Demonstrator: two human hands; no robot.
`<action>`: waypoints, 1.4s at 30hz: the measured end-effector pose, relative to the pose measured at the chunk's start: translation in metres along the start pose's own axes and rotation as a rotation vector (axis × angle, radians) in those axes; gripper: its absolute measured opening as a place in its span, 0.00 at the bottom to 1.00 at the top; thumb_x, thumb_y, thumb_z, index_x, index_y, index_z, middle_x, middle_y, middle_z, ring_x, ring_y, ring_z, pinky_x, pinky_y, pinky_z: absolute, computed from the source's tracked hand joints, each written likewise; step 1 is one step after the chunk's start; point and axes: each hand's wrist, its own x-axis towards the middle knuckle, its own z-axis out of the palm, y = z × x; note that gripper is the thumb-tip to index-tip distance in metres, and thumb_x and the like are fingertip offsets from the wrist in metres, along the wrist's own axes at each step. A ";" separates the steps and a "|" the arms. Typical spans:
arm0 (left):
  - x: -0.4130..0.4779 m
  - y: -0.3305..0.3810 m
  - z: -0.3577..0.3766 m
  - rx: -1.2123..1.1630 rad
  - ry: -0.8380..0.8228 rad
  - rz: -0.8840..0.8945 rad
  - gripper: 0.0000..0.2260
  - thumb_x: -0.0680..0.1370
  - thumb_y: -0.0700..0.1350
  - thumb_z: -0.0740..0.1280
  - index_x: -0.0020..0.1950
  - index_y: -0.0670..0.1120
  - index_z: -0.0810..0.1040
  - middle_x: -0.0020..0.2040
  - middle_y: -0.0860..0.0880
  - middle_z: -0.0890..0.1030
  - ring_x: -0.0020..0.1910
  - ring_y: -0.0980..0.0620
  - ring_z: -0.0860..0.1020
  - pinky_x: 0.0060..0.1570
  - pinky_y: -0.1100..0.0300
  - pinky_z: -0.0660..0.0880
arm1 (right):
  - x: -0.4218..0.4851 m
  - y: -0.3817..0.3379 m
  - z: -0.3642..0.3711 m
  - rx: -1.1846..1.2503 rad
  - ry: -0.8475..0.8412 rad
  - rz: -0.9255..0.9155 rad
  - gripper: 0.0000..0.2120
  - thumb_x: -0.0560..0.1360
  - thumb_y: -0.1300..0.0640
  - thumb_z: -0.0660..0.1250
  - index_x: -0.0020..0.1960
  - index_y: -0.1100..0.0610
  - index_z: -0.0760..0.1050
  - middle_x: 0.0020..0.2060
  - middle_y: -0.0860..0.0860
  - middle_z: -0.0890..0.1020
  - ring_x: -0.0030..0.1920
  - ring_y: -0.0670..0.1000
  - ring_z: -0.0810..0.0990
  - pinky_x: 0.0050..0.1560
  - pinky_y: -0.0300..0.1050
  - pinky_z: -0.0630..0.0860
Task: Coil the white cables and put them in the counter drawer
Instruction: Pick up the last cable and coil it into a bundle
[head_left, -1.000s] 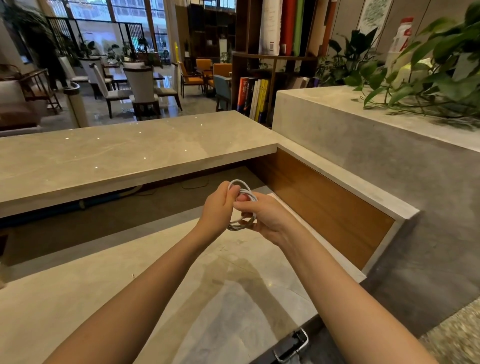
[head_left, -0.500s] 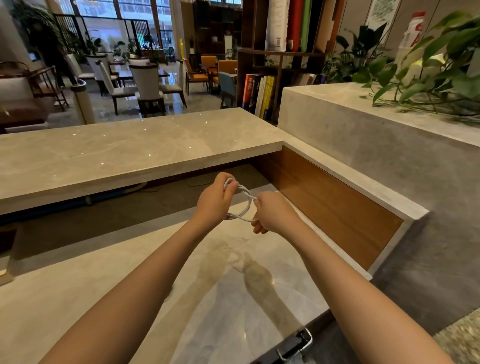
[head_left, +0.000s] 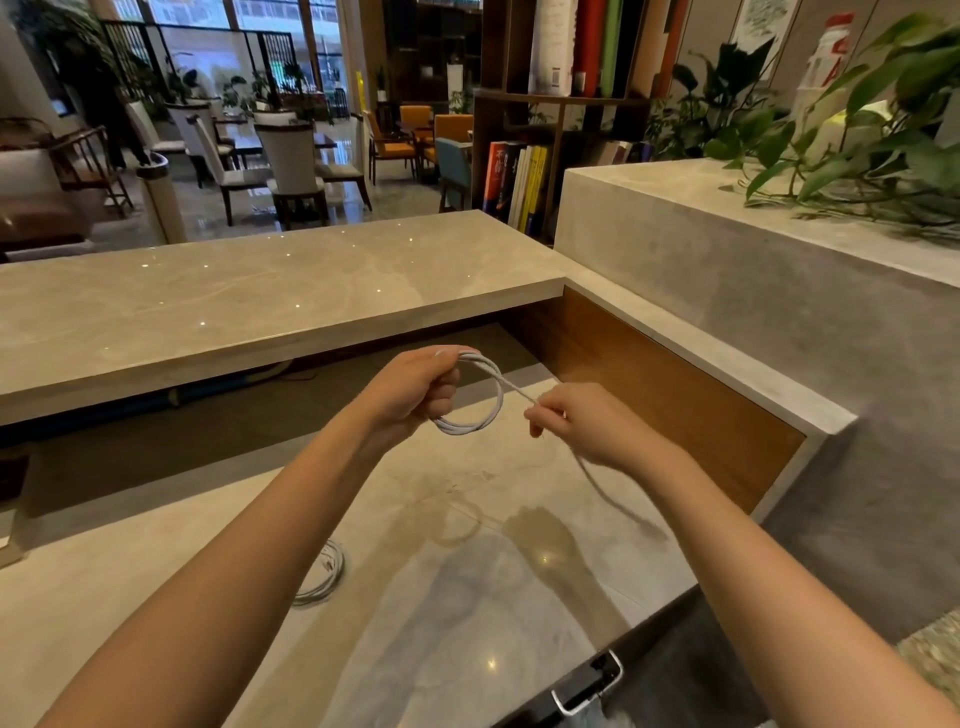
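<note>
Premises: a lobby reception counter in pale polished stone (head_left: 467, 597), with a raised ledge (head_left: 234, 301) behind it and a seating area beyond. Left hand (head_left: 415, 395) is closed in a fist around the gathered loops of a white cable (head_left: 480, 410), held above the counter; the coil hangs as a small ring below and beside the fist. Right hand (head_left: 576, 421) is pinched shut on the free run of the same cable, which is drawn taut from the coil to the fingers. Whether any loose tail trails beyond the right hand cannot be confirmed; only a shadow line is seen on the stone. A second white cable (head_left: 319, 577) lies already coiled on the counter, near the left forearm and well apart from the hands. A metal drawer handle (head_left: 587, 680) shows at the counter's near edge; the drawer itself is out of view, so its state cannot be told. Assessment: one cable coiled, one in its final wraps, neither stowed. Remaining: finish this coil, open the drawer, deposit both.
</note>
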 end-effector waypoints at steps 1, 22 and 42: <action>-0.001 -0.001 0.005 -0.064 0.003 -0.014 0.13 0.82 0.41 0.54 0.51 0.42 0.78 0.28 0.52 0.64 0.24 0.58 0.60 0.20 0.68 0.57 | 0.002 0.000 0.009 -0.043 0.012 0.016 0.17 0.80 0.50 0.58 0.46 0.58 0.81 0.39 0.54 0.82 0.37 0.51 0.77 0.37 0.42 0.70; -0.013 -0.025 0.040 0.596 0.360 0.226 0.09 0.81 0.47 0.57 0.55 0.44 0.73 0.43 0.47 0.75 0.38 0.53 0.74 0.38 0.61 0.72 | -0.001 -0.033 0.031 0.902 0.318 0.180 0.07 0.78 0.58 0.62 0.55 0.54 0.73 0.47 0.53 0.83 0.49 0.51 0.81 0.48 0.42 0.76; -0.022 -0.022 0.034 -0.137 -0.006 -0.195 0.05 0.75 0.34 0.62 0.43 0.41 0.75 0.21 0.49 0.67 0.23 0.54 0.69 0.42 0.58 0.74 | 0.008 -0.015 0.044 0.912 0.268 0.410 0.11 0.74 0.64 0.64 0.56 0.59 0.75 0.47 0.56 0.80 0.45 0.52 0.77 0.39 0.40 0.75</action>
